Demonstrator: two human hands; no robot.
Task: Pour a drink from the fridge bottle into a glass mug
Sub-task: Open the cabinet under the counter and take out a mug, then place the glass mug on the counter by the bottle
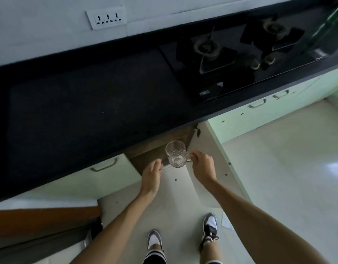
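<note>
Right hand (202,164): fingers curled round the handle (189,157) of the glass mug (175,154), thumb side up. The mug hangs in the air, tipped slightly so the mouth faces the camera. It sits in front of the open cabinet (151,149) under the dark counter (88,111) and above the swung-out cabinet door (179,187). The mug looks empty, with clear walls and a cut, knobbly pattern on the lower half.

Left hand (152,174): fingers mostly straight, tips at the door's upper edge just beside the mug. It holds nothing that shows.

Handling, as judged: rigid glass, moderate weight for its size, likely thick at the base. It would break if knocked on the counter lip or the door edge, both close by. The smooth rim is slippery. The patterned band gives some purchase, but the handle is the sound place to hold it, as now. The free hand could support the base if steadying is wanted.

On the counter to the right is a black gas hob (231,60). At the far upper right is a blurred green shape (334,20); I cannot tell whether it is the bottle. No pouring is possible yet, and the mug wants a flat spot on the counter first.
</note>
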